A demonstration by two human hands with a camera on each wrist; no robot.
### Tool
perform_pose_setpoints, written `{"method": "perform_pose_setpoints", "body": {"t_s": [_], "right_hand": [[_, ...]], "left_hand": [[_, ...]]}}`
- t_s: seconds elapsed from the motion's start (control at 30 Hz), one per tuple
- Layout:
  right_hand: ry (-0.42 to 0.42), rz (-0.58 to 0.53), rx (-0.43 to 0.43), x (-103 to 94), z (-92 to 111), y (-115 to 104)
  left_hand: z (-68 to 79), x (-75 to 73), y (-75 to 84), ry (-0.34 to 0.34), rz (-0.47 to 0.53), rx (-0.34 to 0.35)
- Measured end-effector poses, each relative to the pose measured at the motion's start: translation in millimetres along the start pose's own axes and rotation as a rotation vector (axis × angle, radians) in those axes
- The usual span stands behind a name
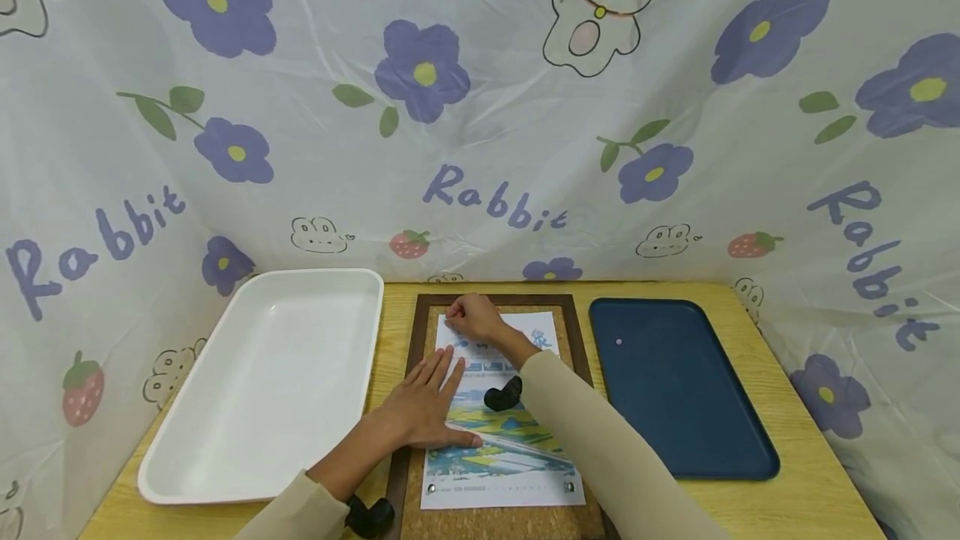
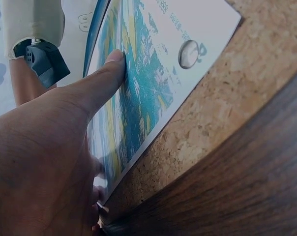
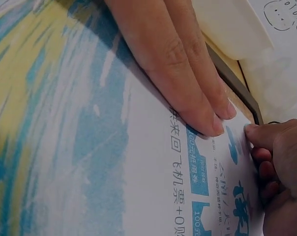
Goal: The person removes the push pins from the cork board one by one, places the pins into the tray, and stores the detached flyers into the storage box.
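A printed poster (image 1: 502,461) with a blue, green and yellow landscape lies on a brown-framed corkboard (image 1: 491,521). Silver thumbtacks sit in its two lower corners, the left one (image 1: 431,488) and the right one (image 1: 569,487). My left hand (image 1: 422,408) presses flat on the poster's left side, fingers and thumb spread. At the upper left corner my right hand (image 1: 478,319) has its fingers curled, and its thumb tip (image 3: 252,132) bears down on the paper's edge. Whatever is under that thumb is hidden.
A large white tray (image 1: 258,482) stands left of the corkboard. To the right, a dark blue tray (image 1: 686,407) has one small, pale round piece (image 1: 618,342) in it. A patterned curtain (image 1: 480,148) rises behind the wooden table (image 1: 795,407). Black wrist cameras are on both arms.
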State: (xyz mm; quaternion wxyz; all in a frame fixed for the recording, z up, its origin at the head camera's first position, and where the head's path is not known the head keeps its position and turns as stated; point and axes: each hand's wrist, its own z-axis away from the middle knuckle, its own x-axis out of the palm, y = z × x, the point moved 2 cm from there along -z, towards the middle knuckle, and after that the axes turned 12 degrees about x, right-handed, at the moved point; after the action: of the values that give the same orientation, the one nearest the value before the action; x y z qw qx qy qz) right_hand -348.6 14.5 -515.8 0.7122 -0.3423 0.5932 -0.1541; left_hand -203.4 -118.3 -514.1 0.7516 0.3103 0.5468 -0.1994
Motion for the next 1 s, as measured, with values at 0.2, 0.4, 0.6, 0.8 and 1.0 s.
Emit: {"method": "perform_pose_setpoints", "body": {"t_s": [0.2,0.4,0.6,0.8,1.0], "right_hand": [[0.0,-0.011,0.013,-0.8,3.4,-3.8],[-0.009,-0.005,0.019,-1.2,2.3,-3.9],[-0.027,0.034,0.024,-1.1,0.4,-2.6],[-0.045,0.053,0.009,-1.3,1.3,-3.8],[-0.077,0.044,0.031,-1.4,0.7,-3.0]], "left_hand": [[-1.2,3.3,-2.3,0.012,0.006,0.006],[1.2,-0.7,1.0,0.016,0.017,0.009],[3.0,-7.8,6.4,0.01,0.019,0.009],[2.9,-5.5,4.6,0.007,0.008,0.013],[-0.2,2.5,-1.6,0.029,0.01,0.018]]}}
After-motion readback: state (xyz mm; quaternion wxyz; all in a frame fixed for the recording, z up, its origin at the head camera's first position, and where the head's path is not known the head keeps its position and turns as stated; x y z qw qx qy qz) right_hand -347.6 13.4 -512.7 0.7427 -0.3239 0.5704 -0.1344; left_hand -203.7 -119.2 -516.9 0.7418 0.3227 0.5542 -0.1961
